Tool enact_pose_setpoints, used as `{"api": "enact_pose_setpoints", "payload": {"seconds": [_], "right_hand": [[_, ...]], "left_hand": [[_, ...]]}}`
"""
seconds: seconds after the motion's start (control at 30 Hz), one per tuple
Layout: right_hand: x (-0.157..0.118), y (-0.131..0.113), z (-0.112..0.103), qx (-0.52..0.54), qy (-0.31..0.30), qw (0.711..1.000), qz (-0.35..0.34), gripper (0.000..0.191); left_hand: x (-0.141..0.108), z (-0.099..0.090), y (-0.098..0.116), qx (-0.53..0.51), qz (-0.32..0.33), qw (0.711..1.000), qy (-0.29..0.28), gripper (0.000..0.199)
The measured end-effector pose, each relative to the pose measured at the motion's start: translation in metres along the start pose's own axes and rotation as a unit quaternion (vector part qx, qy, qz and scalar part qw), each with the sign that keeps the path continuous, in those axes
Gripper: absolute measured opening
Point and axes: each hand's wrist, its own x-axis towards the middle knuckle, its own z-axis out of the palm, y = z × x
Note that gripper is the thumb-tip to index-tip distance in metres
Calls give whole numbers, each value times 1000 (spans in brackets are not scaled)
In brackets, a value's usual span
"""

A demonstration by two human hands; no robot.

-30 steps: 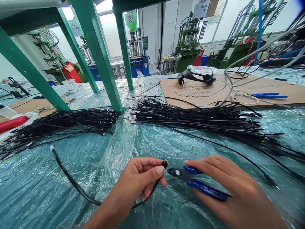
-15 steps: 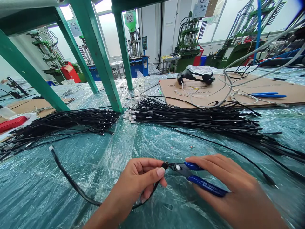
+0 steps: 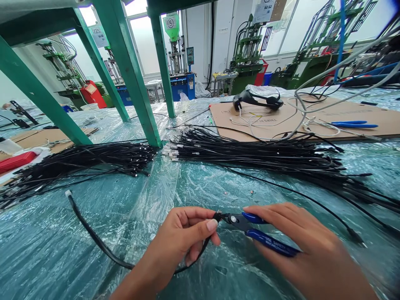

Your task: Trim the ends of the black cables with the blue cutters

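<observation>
Bright workshop with a white wall [image 3: 219,54], tall windows [image 3: 145,41] and green machines [image 3: 248,54].
Daylight comes through the panes at far left and far right, whitening the room. The machines stand along the far side, with a blue cabinet [image 3: 185,86] near the middle. Green metal legs [image 3: 134,83] rise at left from the wide table [image 3: 196,183], whose teal surface shines under wrinkled clear film.

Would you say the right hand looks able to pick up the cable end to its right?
Probably not: the right hand holds the blue-handled cutters, though nothing appears to lie between it and the cable end.
</observation>
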Motion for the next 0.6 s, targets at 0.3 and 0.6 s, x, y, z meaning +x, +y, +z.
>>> {"api": "enact_pose_setpoints", "payload": {"seconds": [0.3, 0.6], "right_hand": [[3, -4, -5, -1, 11, 999, -35, 17], [-4, -2, -2, -4, 15, 1000, -20, 25]], "left_hand": [[1, -2, -1, -7, 6, 1000, -12, 17], [0, -1, -1, 17, 12, 1000, 14, 23]]}}
